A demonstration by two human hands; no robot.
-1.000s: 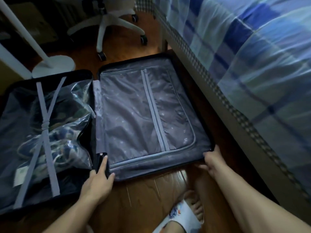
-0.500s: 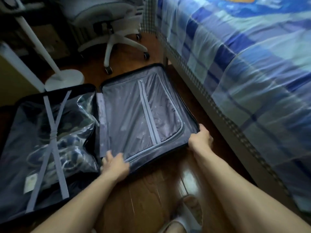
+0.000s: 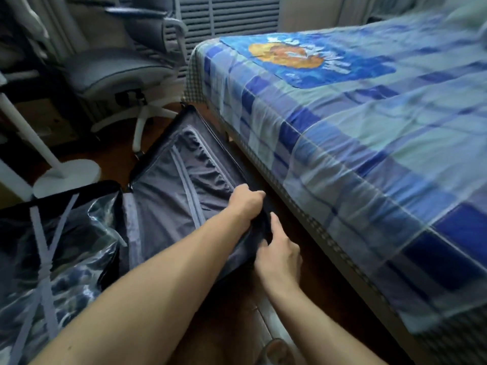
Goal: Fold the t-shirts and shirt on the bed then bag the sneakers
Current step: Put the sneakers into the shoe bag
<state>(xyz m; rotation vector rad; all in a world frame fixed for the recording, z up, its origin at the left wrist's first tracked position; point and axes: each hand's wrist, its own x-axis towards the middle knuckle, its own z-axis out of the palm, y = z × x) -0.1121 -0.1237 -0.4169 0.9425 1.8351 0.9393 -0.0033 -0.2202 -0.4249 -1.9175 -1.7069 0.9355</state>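
We have both hands on the bed-side rim of the suitcase lid point(image 3: 184, 185). The left hand point(image 3: 246, 204) curls its fingers over this rim from above; the right hand point(image 3: 279, 252) pinches it lower down, so the lid stands tilted up, we think for closing. The sneakers point(image 3: 66, 280) lie in a clear bag point(image 3: 87, 233) under crossed straps point(image 3: 46, 259) in the other half. The bed point(image 3: 369, 154) is just beside the lid, so free room is only toward the left.
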